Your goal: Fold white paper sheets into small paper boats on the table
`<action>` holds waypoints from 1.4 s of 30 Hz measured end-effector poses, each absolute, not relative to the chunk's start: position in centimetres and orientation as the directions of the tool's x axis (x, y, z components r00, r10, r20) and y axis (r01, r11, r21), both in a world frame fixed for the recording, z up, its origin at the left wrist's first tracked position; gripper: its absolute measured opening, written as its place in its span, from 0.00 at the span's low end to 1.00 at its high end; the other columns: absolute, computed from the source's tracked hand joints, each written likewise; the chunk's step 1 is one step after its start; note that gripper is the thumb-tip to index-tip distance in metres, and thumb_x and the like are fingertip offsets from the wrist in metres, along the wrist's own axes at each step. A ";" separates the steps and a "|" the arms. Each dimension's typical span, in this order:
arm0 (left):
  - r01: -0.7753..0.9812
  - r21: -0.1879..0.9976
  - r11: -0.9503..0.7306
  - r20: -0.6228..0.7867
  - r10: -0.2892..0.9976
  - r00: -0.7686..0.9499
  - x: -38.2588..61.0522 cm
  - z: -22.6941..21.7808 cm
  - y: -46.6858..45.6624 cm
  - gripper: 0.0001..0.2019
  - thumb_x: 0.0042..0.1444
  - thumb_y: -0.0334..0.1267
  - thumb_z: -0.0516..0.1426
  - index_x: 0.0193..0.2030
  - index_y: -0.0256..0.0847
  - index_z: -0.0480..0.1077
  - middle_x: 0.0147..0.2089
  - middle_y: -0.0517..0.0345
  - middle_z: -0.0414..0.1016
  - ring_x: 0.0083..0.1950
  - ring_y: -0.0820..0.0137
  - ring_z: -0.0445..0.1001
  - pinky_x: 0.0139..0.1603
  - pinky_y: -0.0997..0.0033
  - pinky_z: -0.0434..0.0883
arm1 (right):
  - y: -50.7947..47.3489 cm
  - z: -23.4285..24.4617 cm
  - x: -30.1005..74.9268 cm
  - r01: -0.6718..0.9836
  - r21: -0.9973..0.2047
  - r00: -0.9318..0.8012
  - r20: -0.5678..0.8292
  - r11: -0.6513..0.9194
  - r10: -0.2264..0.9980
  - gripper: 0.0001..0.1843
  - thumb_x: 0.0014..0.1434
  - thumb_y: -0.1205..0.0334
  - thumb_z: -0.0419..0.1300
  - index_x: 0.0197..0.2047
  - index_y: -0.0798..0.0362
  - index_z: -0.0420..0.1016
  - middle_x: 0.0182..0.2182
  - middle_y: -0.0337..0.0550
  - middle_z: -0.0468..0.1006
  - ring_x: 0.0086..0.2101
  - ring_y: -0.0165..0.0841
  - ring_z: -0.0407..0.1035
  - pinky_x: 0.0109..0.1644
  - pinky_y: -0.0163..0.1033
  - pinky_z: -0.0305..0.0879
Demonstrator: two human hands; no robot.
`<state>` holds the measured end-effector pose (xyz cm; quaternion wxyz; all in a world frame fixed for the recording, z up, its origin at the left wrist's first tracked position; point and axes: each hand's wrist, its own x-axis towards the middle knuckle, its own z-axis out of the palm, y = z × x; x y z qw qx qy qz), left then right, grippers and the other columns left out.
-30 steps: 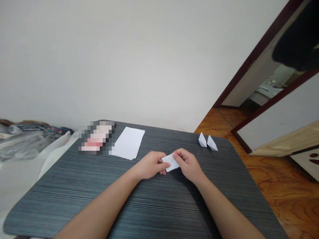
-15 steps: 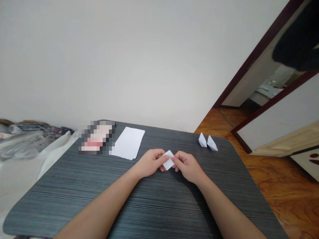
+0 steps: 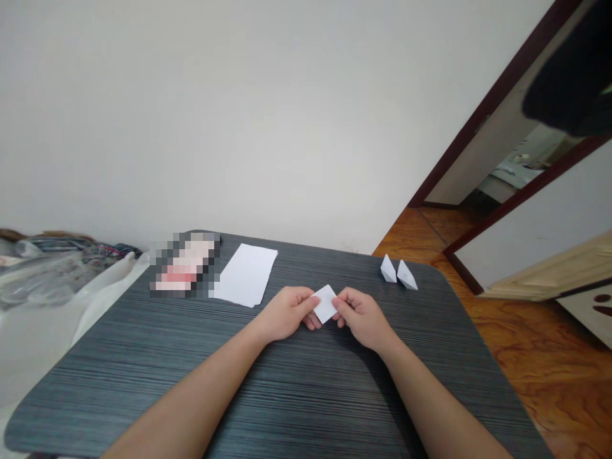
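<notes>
A small white piece of folded paper point(image 3: 326, 305) is held between my two hands, turned so one corner points away from me. My left hand point(image 3: 288, 312) pinches its left corner, thumb on top and fingers underneath. On the opposite corner, the thumb and fingers of my right hand point(image 3: 362, 317) are closed in the same way. Both hands are just above the dark table or resting on it; I cannot tell which. Beyond my right hand stand two white folded paper shapes point(image 3: 389, 270), pointed at the top and side by side.
White paper sheets point(image 3: 246, 274) lie stacked at the back left of the dark wood-grain table point(image 3: 287, 395). A blurred-out item point(image 3: 186, 264) lies left of them. The wall point(image 3: 268, 127) rises behind the table. Plastic-covered fabric point(image 3: 71, 274) sits at the left.
My thumbs have shifted outward to the folded paper's side corners, showing more of its face. The paper has moved slightly away from me. The other items have not moved.
</notes>
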<state>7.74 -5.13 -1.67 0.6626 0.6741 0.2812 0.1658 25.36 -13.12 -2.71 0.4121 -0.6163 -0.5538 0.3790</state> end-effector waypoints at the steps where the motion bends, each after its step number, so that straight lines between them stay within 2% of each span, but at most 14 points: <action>1: 0.158 0.986 0.046 -0.154 0.596 0.788 7.7 -1.7 -5.1 0.17 0.58 0.46 0.49 0.32 0.33 0.68 0.28 0.52 0.76 0.27 0.71 0.74 0.31 0.71 0.72 | -13.1 -2.7 25.4 0.366 -0.929 0.100 -0.010 -0.046 0.995 0.12 0.60 0.59 0.53 0.27 0.53 0.66 0.20 0.36 0.72 0.20 0.27 0.65 0.26 0.31 0.60; 6: 0.135 0.988 0.078 -0.155 0.597 0.787 7.7 -1.8 -5.1 0.16 0.58 0.46 0.50 0.33 0.32 0.69 0.28 0.51 0.76 0.28 0.71 0.75 0.32 0.70 0.73 | -13.0 -3.0 25.4 0.343 -0.938 0.106 -0.014 -0.050 0.994 0.12 0.60 0.57 0.53 0.27 0.53 0.66 0.20 0.37 0.72 0.20 0.27 0.65 0.26 0.32 0.60; 12: 0.134 0.989 0.061 -0.145 0.562 0.814 7.8 -1.8 -5.2 0.12 0.52 0.41 0.57 0.37 0.32 0.69 0.27 0.53 0.76 0.27 0.72 0.73 0.30 0.72 0.71 | -13.0 -3.2 25.6 0.345 -0.938 0.166 0.033 -0.027 0.986 0.14 0.61 0.55 0.53 0.27 0.53 0.66 0.18 0.36 0.71 0.20 0.28 0.64 0.27 0.32 0.60; 18: 0.126 0.989 0.076 -0.147 0.565 0.812 7.9 -1.4 -5.3 0.09 0.53 0.38 0.57 0.35 0.32 0.70 0.27 0.54 0.76 0.26 0.74 0.73 0.30 0.73 0.71 | -13.0 -3.1 25.2 0.331 -0.943 0.161 0.030 -0.025 0.987 0.14 0.60 0.54 0.53 0.27 0.53 0.66 0.19 0.36 0.71 0.20 0.27 0.65 0.27 0.32 0.60; 24: 0.115 0.989 0.089 -0.145 0.559 0.816 7.9 -1.5 -5.3 0.11 0.52 0.40 0.58 0.37 0.32 0.69 0.30 0.52 0.76 0.28 0.71 0.74 0.31 0.71 0.71 | -13.0 -3.1 25.3 0.337 -0.941 0.168 0.028 -0.030 0.985 0.14 0.60 0.54 0.54 0.27 0.53 0.66 0.19 0.37 0.72 0.20 0.28 0.65 0.26 0.32 0.61; 27: 0.094 0.992 0.083 -0.124 0.571 0.812 7.9 -1.4 -5.2 0.13 0.54 0.42 0.56 0.39 0.33 0.68 0.30 0.52 0.76 0.29 0.71 0.74 0.32 0.70 0.72 | -13.1 -3.0 25.3 0.331 -0.943 0.145 0.023 -0.027 0.989 0.13 0.60 0.55 0.54 0.27 0.53 0.66 0.19 0.36 0.71 0.20 0.28 0.65 0.27 0.32 0.61; 30: 0.097 0.993 0.071 -0.120 0.611 0.782 7.8 -1.2 -5.1 0.15 0.57 0.45 0.52 0.34 0.33 0.68 0.28 0.54 0.74 0.28 0.72 0.73 0.31 0.72 0.71 | -13.1 -2.8 25.2 0.327 -0.944 0.107 -0.013 -0.048 0.994 0.13 0.59 0.56 0.54 0.26 0.53 0.66 0.20 0.36 0.72 0.20 0.27 0.65 0.26 0.32 0.61; 34: 0.147 0.988 0.038 -0.138 0.633 0.762 7.8 -1.1 -5.1 0.16 0.57 0.46 0.52 0.30 0.34 0.69 0.25 0.56 0.73 0.25 0.73 0.73 0.27 0.74 0.69 | -13.0 -2.8 25.1 0.310 -0.948 0.086 -0.049 -0.073 0.995 0.13 0.59 0.57 0.54 0.26 0.53 0.67 0.20 0.37 0.73 0.20 0.26 0.66 0.25 0.31 0.61; 42: 0.086 0.995 0.048 -0.097 0.653 0.752 7.8 -1.9 -4.8 0.16 0.58 0.46 0.50 0.33 0.34 0.69 0.27 0.55 0.73 0.27 0.72 0.73 0.30 0.72 0.71 | -13.0 -2.7 25.5 0.329 -0.941 0.058 -0.061 -0.077 0.996 0.15 0.60 0.57 0.52 0.24 0.54 0.67 0.19 0.37 0.72 0.19 0.26 0.66 0.25 0.31 0.61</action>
